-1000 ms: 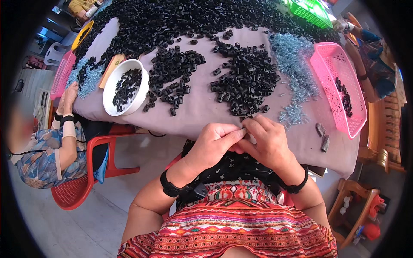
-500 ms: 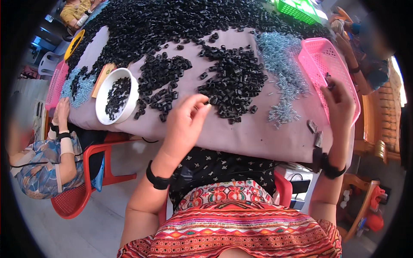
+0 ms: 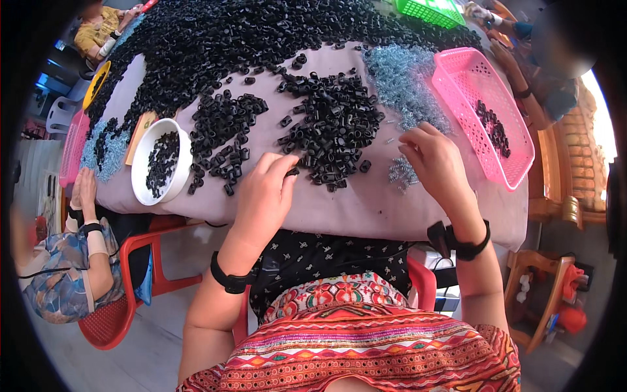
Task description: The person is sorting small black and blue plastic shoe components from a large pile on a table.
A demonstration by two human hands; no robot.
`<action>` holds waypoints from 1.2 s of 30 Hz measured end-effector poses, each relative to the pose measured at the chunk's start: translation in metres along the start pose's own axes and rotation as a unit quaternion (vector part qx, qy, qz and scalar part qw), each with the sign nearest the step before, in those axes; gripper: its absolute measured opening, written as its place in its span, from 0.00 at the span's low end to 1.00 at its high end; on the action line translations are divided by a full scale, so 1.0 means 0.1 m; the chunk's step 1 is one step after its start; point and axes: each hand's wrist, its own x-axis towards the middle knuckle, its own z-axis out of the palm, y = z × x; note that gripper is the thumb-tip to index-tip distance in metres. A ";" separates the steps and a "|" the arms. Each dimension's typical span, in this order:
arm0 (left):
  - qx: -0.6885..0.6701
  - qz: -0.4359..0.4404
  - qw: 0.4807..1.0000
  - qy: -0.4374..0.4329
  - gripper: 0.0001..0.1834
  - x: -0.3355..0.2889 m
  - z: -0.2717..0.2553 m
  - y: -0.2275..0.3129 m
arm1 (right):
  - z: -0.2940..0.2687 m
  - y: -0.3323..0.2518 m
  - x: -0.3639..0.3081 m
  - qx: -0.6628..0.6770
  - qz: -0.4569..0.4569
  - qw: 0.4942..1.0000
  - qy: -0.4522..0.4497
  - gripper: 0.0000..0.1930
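My left hand (image 3: 264,193) hovers over the near edge of the cloth, thumb and fingers pinched on a small black plastic part (image 3: 292,172). Just beyond and to its right lies a heap of similar black parts (image 3: 333,124). My right hand (image 3: 434,160) is over a scatter of small, shiny, pale blue-grey pieces (image 3: 405,78), possibly springs. Its fingers are drawn together with the tips pointing left, and whatever is between them is hidden. To the right of that hand sits a pink perforated basket (image 3: 455,108) with several black parts inside.
A white bowl (image 3: 138,175) of small black pieces stands on the left. A large mass of black parts (image 3: 215,42) covers the far table, with a green basket (image 3: 431,13) behind. Other people sit at the left and right sides. A red chair (image 3: 130,261) stands at left.
My right hand has left the pink basket and come leftward to the shiny pieces. My left hand still pinches near the black heap. The whole view has shifted slightly.
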 end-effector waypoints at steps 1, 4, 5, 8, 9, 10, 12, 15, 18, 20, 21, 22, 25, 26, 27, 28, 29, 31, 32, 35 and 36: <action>-0.001 0.001 1.000 0.000 0.13 -0.02 -0.01 0.01 | 0.02 -0.01 0.08 -0.019 -0.014 1.000 -0.004 0.06; 0.021 0.008 1.000 0.001 0.12 -0.08 -0.03 0.00 | 0.12 0.05 0.21 -0.080 -0.040 0.995 -0.033 0.05; 0.011 0.008 1.000 0.006 0.12 -0.09 -0.01 0.01 | 0.15 0.07 0.23 -0.123 -0.048 0.990 -0.056 0.05; -0.018 0.002 1.000 0.023 0.10 -0.14 0.00 -0.03 | 0.19 0.10 0.25 -0.114 -0.054 0.991 -0.053 0.05; -0.043 0.003 0.999 0.032 0.10 -0.15 0.01 -0.05 | 0.20 0.08 0.24 -0.113 -0.057 0.991 -0.055 0.05; -0.058 -0.006 0.998 0.035 0.10 -0.16 0.00 -0.05 | 0.18 0.04 0.21 -0.074 -0.035 0.996 -0.046 0.05; -0.105 -0.030 0.994 0.028 0.10 -0.20 -0.04 -0.02 | 0.10 -0.14 0.13 0.027 -0.002 0.998 -0.051 0.05; -0.238 -0.090 0.967 -0.021 0.11 -0.26 -0.08 0.11 | 0.02 -0.51 -0.06 0.185 0.031 0.979 -0.081 0.05; -0.349 -0.138 0.924 -0.079 0.14 -0.27 -0.05 0.24 | 0.13 -0.75 -0.19 0.274 0.019 0.957 -0.098 0.04; -0.413 -0.164 0.889 -0.110 0.17 -0.27 -0.03 0.32 | 0.20 -0.81 -0.26 0.308 0.029 0.946 -0.101 0.05; -0.411 -0.164 0.890 -0.110 0.17 -0.28 -0.02 0.33 | 0.23 -0.82 -0.28 0.316 0.031 0.943 -0.096 0.05; -0.443 -0.168 0.873 -0.113 0.17 -0.28 0.00 0.32 | 0.27 -0.83 -0.29 0.318 0.030 0.943 -0.095 0.05; -0.476 -0.160 0.859 -0.102 0.15 -0.28 0.05 0.29 | 0.36 -0.82 -0.34 0.335 0.033 0.937 -0.097 0.05; -0.480 -0.149 0.860 -0.089 0.15 -0.28 0.06 0.28 | 0.38 -0.82 -0.36 0.350 0.046 0.930 -0.100 0.05; -0.478 -0.149 0.861 -0.089 0.15 -0.27 0.06 0.30 | 0.41 -0.83 -0.38 0.366 0.059 0.923 -0.102 0.05; -0.485 -0.151 0.858 -0.081 0.13 -0.27 0.06 0.32 | 0.43 -0.83 -0.39 0.368 0.059 0.922 -0.102 0.05; -0.492 -0.153 0.854 -0.073 0.12 -0.27 0.07 0.34 | 0.46 -0.83 -0.41 0.383 0.065 0.916 -0.099 0.05; -0.509 -0.165 0.841 -0.080 0.12 -0.28 0.08 0.38 | 0.47 -0.82 -0.42 0.398 0.072 0.909 -0.096 0.05; -0.527 -0.177 0.826 -0.087 0.11 -0.28 0.08 0.39 | 0.47 -0.82 -0.42 0.412 0.087 0.901 -0.103 0.05; -0.524 -0.209 0.818 -0.113 0.12 -0.29 0.08 0.38 | 0.50 -0.78 -0.43 0.435 0.102 0.889 -0.103 0.06; -0.524 -0.209 0.818 -0.113 0.12 -0.30 0.08 0.37 | 0.51 -0.77 -0.43 0.444 0.099 0.885 -0.097 0.07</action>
